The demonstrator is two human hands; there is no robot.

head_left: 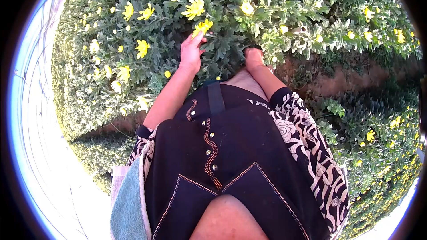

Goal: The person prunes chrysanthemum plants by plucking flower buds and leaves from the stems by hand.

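Observation:
Among green leafy plants, my left hand is closed on a yellow flower, with the thumb and fingers just below its petals. A second yellow flower stands right above it, untouched. My right hand is closed in a fist low by the plants, near my waist. A dark thing shows at the top of that fist, too small to make out. A dark strap runs down the front of my black top.
Rows of bushes with yellow blooms and buds spread ahead and to both sides. Bare brown soil shows between rows at the right. A pipe end pokes out of the leaves. White sheeting curves along the left.

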